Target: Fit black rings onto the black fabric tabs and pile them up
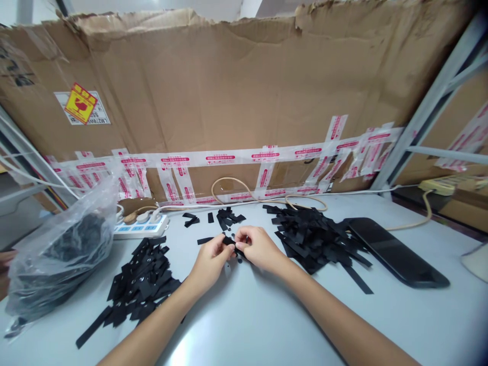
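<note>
My left hand [211, 260] and my right hand [256, 247] meet over the middle of the pale table [267, 320]. Both pinch the same small black strip [231, 243], fingers closed on it. A heap of black strips [316, 236] lies just right of my right hand. Another heap of black strips [143, 282] lies left of my left hand. A few loose black pieces [227, 218] sit just beyond the hands.
A clear plastic bag [57, 249] of black pieces stands at the left. A white power strip [141, 226] and beige cable [267, 195] lie at the back. A dark phone [396, 251] lies to the right. A taped cardboard wall [244, 101] closes the back.
</note>
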Demonstrator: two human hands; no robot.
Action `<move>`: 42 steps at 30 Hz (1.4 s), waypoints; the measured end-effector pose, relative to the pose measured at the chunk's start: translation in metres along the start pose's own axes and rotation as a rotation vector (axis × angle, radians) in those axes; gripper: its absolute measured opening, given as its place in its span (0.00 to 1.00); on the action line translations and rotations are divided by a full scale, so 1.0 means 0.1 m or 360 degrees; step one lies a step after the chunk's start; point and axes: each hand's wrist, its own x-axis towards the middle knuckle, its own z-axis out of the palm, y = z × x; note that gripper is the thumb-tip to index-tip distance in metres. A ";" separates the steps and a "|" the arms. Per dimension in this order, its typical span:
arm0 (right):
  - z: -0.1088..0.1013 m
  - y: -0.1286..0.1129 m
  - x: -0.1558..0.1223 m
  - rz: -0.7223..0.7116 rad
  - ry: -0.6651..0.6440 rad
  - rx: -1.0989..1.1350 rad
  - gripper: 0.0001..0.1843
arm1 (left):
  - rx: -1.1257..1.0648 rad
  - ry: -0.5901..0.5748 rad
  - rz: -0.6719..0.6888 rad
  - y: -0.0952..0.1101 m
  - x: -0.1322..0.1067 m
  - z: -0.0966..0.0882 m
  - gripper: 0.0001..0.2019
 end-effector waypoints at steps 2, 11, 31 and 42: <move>0.02 0.01 0.00 0.0050 0.0045 0.0022 0.07 | -0.0032 -0.0008 0.0000 0.00 0.00 0.01 0.09; 0.05 0.00 -0.01 0.0185 0.0116 0.0119 0.07 | -0.0124 -0.0068 -0.0044 0.00 0.01 0.00 0.08; -0.44 0.03 0.02 -0.0005 0.0323 0.0258 0.06 | -0.0052 0.0405 -0.0028 0.09 0.07 -0.19 0.16; -1.11 0.32 -0.14 0.0334 0.0627 -0.1021 0.05 | 0.1109 0.0433 0.0043 -0.12 0.17 -0.46 0.13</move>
